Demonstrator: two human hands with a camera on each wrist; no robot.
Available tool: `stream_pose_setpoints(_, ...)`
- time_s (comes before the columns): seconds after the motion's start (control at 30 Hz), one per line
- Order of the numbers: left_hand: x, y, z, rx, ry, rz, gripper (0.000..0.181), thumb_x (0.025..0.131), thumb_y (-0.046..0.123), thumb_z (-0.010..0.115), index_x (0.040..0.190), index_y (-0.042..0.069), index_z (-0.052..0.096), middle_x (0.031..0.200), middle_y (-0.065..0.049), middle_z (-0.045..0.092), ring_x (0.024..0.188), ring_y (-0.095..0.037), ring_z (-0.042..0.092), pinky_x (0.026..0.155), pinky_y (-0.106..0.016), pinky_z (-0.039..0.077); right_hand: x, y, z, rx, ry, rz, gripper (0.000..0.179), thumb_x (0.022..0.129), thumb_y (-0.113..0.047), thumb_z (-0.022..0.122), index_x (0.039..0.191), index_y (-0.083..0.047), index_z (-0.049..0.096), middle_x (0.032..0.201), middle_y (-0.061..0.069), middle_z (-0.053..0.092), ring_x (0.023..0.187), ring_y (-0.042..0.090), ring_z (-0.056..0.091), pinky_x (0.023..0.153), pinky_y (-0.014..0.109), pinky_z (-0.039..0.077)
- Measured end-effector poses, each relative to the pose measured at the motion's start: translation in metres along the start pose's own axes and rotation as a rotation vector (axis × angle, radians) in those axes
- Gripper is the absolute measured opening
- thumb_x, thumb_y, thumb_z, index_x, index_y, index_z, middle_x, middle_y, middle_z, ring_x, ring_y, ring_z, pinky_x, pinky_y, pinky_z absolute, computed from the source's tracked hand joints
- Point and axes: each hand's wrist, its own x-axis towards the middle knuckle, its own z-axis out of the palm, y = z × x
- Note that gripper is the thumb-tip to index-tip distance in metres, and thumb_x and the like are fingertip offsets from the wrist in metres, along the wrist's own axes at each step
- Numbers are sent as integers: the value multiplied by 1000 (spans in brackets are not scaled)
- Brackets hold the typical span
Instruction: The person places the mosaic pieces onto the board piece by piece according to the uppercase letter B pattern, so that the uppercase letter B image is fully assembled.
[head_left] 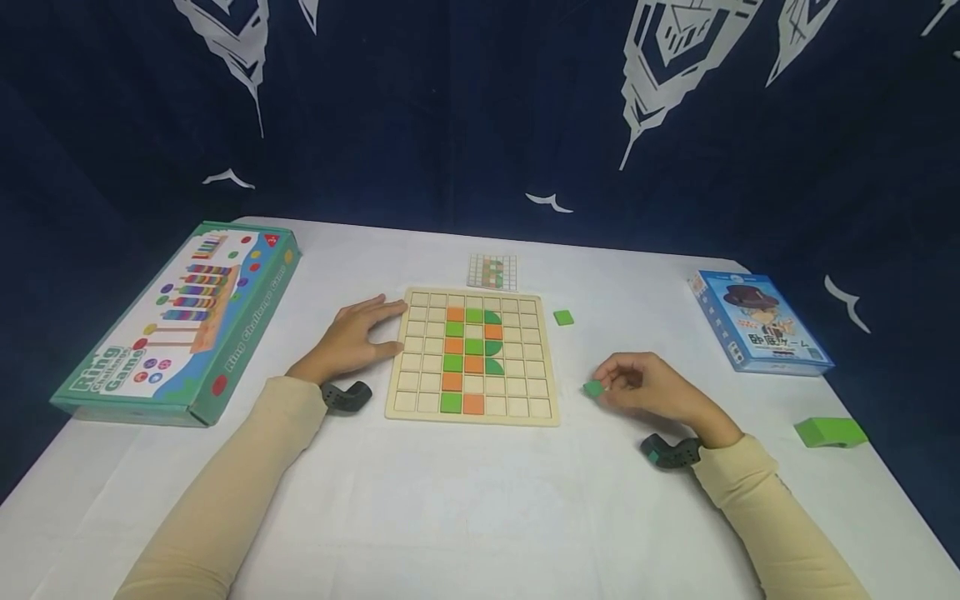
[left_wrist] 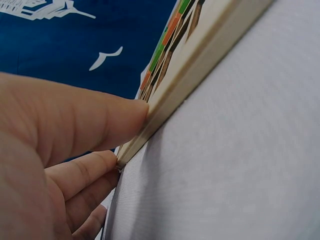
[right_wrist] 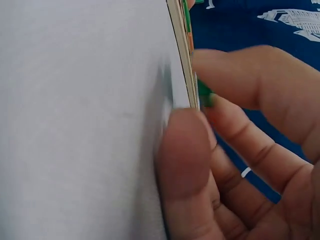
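A square wooden grid board lies flat in the middle of the table. Its middle columns hold orange and light green square tiles and a few dark green rounded ones. My left hand rests with extended fingers against the board's left side; in the left wrist view its thumb touches the edge. To the right of the board, my right hand pinches a small green tile just above the tabletop. Fingers partly hide that tile in the right wrist view. A loose light green tile lies beside the board's upper right corner.
A small pattern card lies behind the board. At the left sits a large Ring Challenge Game box. A blue game box and a green block are on the right. A dark patterned curtain hangs behind the table.
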Motion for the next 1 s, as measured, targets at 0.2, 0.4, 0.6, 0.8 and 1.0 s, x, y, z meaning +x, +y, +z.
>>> stream_pose_setpoints(0.2,-1,1,0,-3,-5,1,71,98,24,73,162,5,48,170,-17,42,164,-38,25,133,-57,12,0,1,0,166,0,36,27,92,9,76,116,16,65,97,9,72,83,11,70,74,25,64)
stream_pose_setpoints(0.4,-1,1,-1,-2,-6,5,71,98,23,73,162,5,48,170,-17,43,164,-38,25,134,-57,11,0,-3,1,276,-21,90,33,98,6,70,125,22,63,101,2,76,88,9,72,81,25,65)
stream_pose_setpoints(0.6,-2,2,-1,-4,-2,1,71,97,23,73,162,5,49,170,-17,43,164,-38,25,134,-57,11,3,-11,7,336,-28,123,32,101,4,68,125,24,61,98,1,77,88,9,74,81,26,65)
stream_pose_setpoints(0.8,-2,3,-1,-8,0,-9,72,97,23,73,162,5,49,170,-16,43,164,-37,25,134,-57,10,7,-19,17,377,-42,127,30,101,4,69,122,24,60,95,2,77,85,10,74,79,27,66)
stream_pose_setpoints(1.0,-2,3,-1,-4,1,-5,72,97,24,72,162,5,49,170,-17,43,164,-37,25,134,-57,10,13,-23,22,392,-86,86,33,101,6,65,124,29,58,98,-1,79,86,8,75,81,27,66)
